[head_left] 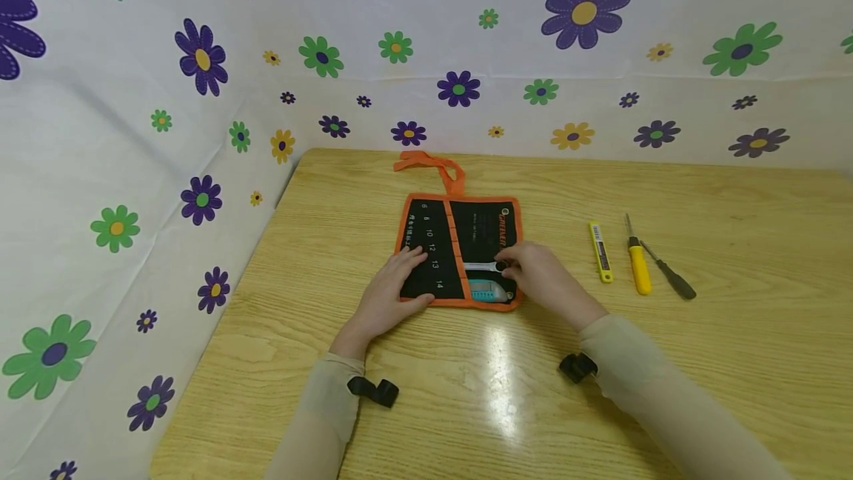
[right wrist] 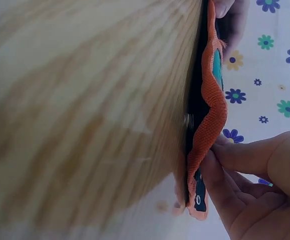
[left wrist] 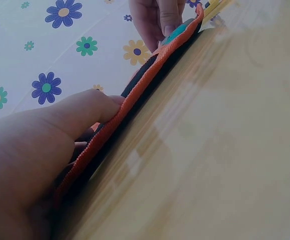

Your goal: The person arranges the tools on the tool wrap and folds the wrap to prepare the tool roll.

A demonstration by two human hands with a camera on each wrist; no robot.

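A black tool pouch with orange edging lies unfolded on the wooden table, its left panel printed with size numbers. One silver wrench sits partly in a slot of the pouch. My right hand pinches the wrench's dark-centred end between thumb and fingers. Just below it, a teal and grey tool is tucked in the lowest slot; its kind is unclear. On the pouch's left panel rests my left hand, fingers extended, with the thumb along the near orange edge.
To the right lie a slim yellow tool with a dark label, a yellow-handled screwdriver and a dark-handled screwdriver. An orange tie strap trails from the pouch's far edge. Flower-printed cloth hangs behind and left of the table.
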